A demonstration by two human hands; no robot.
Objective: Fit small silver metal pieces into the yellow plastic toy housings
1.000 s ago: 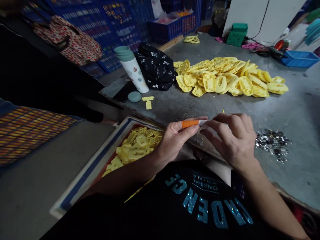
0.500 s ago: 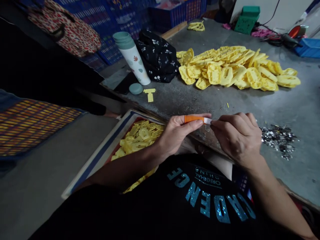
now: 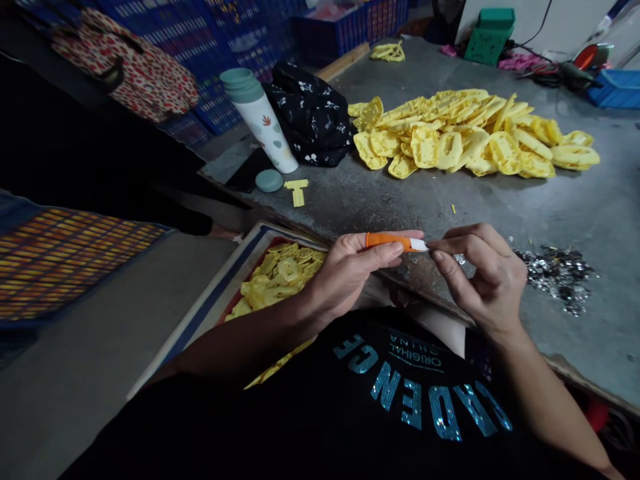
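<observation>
My left hand is closed round a slim orange pen-shaped piece with a white tip pointing right. Its thumb lies along the front and its fingers are behind. At that white tip is my right hand, thumb and forefinger nearly together. Anything between them is too small to make out. Both hands are over the table's near edge. A scatter of small shiny silver pieces lies on the table right of my right hand. Below and left of my left hand, a tray holds yellow plastic parts.
A heap of yellow plastic shells lies across the grey table. A white-and-green bottle, black cloth bag, round lid and yellow T-shaped piece sit on the left. Another person's dark-clothed leg is beyond.
My right hand has turned and its fingers have loosened from a tight bunch, with thumb and forefinger now showing at the white tip. My left hand keeps its hold on the orange piece.
</observation>
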